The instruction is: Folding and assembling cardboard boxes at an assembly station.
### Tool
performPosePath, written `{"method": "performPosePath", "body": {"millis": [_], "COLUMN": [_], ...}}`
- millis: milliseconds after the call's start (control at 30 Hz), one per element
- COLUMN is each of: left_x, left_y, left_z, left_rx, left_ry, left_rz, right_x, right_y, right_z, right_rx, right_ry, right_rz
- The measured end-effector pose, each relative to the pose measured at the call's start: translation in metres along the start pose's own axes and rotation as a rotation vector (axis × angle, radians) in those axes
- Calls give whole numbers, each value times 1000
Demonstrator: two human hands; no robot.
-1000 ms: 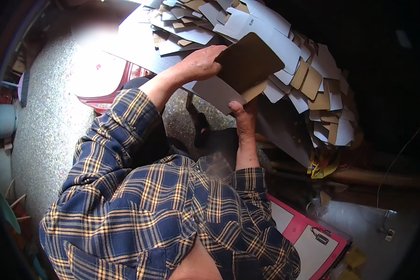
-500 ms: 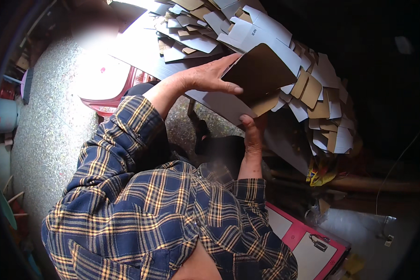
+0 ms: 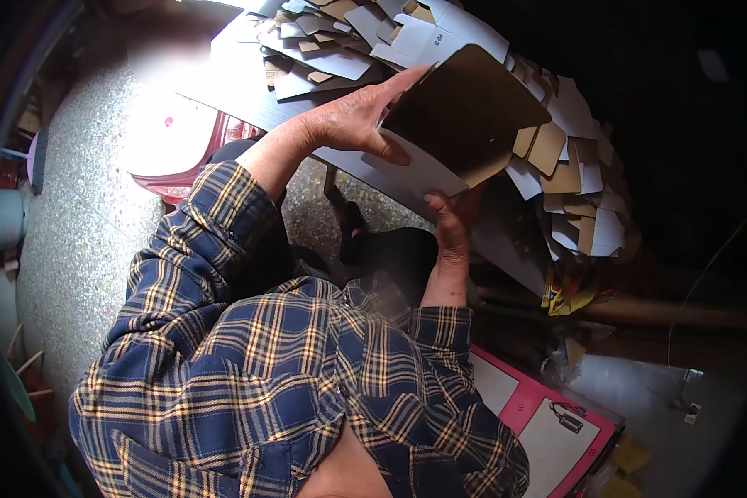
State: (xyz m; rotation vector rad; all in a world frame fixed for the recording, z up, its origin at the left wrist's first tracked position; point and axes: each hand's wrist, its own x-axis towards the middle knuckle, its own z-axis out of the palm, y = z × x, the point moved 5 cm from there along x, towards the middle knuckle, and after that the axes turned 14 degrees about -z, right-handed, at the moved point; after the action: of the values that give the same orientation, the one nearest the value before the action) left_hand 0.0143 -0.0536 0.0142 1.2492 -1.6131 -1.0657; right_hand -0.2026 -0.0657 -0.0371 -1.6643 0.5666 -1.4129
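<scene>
"What sits closest?"

"The navy plaid cotton-looking shirt (image 3: 266, 349) with cream stripes, on the person. Low on the right, beside it, lies a flat pink-rimmed board (image 3: 560, 432) with pale panels."

"And the hands?"

"The bare right hand (image 3: 452, 220) comes first: thumb on the lower edge of the part-folded rectangular cardboard box (image 3: 469, 104), the other fingers mostly hidden underneath, so it looks clamped there. The bare left hand (image 3: 361, 120) grips the left side, thumb on the pale outer wall and fingers around the back edge."

"How does the box look?"

"Matt brown inside, pale greyish white outside. Its hollow faces the person, and a broad brown panel with rounded corners stands up at the back. It's held over the near edge of the pale grey tabletop (image 3: 241, 95); whether it touches, I can't tell."

"Any writing?"

"The faces of the box that show look plain. Beyond it, a flat white cardboard carton (image 3: 411, 46) carries one short line of small dark print."

"And around that carton?"

"A loose, overlapping heap of flattened white-and-brown cartons (image 3: 568, 174), spreading along the tabletop and off to the right."
</scene>
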Motion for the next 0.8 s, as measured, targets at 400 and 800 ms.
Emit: {"method": "performPosePath", "body": {"millis": [400,800], "left_x": [0,6], "left_y": [-10,-18], "left_z": [3,-3], "left_rx": [-115,-205], "left_ry": [18,94], "left_rz": [8,-59], "right_x": [9,13], "right_y": [-2,0], "right_z": [6,16], "right_rx": [101,141], "right_ry": [46,63], "right_rz": [53,60]}}
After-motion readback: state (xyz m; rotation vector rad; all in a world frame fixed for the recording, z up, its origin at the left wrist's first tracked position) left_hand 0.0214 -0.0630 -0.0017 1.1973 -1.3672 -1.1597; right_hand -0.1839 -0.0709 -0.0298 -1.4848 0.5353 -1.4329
